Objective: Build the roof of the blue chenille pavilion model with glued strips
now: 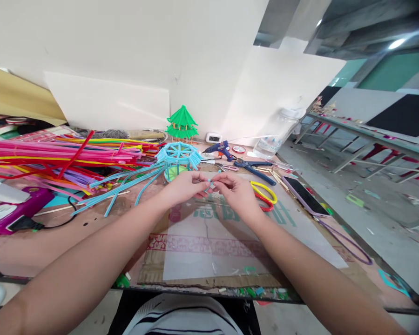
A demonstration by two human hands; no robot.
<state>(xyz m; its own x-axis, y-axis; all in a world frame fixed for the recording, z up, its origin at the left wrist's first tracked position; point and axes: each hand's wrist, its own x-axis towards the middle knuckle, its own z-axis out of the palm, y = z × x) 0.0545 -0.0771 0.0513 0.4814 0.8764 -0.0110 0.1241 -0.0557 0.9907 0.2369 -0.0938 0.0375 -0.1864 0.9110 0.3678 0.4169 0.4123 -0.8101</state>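
My left hand [186, 186] and my right hand [237, 191] meet over the middle of the table, fingertips pinched together on a short light blue straw piece [212, 184]. Just behind them stands a light blue straw pavilion model [178, 160] with long blue straws [125, 184] trailing to its left. Under my hands lies a sheet of cardboard with a clear plastic cover [212, 242].
A heap of coloured straws [63, 156] fills the left side, with a purple device [10, 214] in front. Behind are a green straw pagoda [182, 123], a blue glue gun [220, 150], blue scissors [253, 167]. Yellow-red scissors [265, 195] and a phone [305, 195] lie right.
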